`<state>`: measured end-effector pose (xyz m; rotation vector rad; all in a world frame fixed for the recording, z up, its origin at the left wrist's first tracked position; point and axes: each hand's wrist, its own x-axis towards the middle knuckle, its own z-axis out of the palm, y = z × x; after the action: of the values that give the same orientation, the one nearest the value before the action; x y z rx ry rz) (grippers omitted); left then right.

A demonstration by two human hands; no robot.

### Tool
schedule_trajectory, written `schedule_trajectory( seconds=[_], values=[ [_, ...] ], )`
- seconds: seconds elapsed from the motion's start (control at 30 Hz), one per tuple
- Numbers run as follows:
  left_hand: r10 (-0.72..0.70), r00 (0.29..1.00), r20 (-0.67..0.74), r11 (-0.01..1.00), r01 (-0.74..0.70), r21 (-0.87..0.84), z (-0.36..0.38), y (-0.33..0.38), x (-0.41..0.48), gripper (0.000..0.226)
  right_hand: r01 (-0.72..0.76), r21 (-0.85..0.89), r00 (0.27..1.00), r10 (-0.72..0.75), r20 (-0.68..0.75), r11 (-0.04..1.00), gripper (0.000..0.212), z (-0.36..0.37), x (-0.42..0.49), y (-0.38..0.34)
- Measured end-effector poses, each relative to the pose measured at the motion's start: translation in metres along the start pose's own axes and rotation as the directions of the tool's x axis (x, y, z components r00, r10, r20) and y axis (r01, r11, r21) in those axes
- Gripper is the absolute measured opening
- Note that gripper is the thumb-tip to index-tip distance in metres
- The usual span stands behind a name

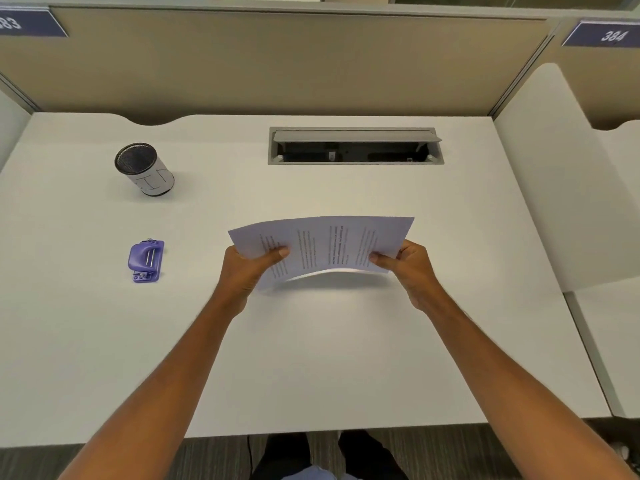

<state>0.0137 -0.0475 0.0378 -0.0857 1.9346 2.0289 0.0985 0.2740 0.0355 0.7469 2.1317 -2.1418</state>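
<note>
A thin stack of printed paper sheets is held above the middle of the white desk, bowed upward in the centre. My left hand grips its left end, thumb on top. My right hand grips its right end the same way. A purple hole punch lies on the desk to the left of my hands, apart from them.
A mesh pen cup stands at the back left. An open grey cable hatch is set into the desk at the back. A beige partition runs behind, and a white divider stands at the right.
</note>
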Motion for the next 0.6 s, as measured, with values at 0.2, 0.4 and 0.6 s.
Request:
schedule_trajectory(
  seconds=[0.2,0.4,0.6],
  values=[
    [0.008,1.000,-0.015,0.963,-0.012,-0.268,-0.001,0.012,0.004,0.049,0.029,0.100,0.999,-0.031,0.020,0.995,0.033,-0.015,0.002,-0.008],
    [-0.046,0.999,-0.021,0.882,0.031,-0.471,0.021,0.012,0.001,0.046,-0.041,0.424,0.997,0.013,0.070,0.905,0.030,0.016,-0.003,-0.016],
    [-0.075,0.997,0.010,0.809,0.067,-0.584,0.054,0.005,-0.007,0.057,-0.038,0.537,0.996,-0.013,0.091,0.843,0.037,0.063,-0.010,-0.025]
  ],
)
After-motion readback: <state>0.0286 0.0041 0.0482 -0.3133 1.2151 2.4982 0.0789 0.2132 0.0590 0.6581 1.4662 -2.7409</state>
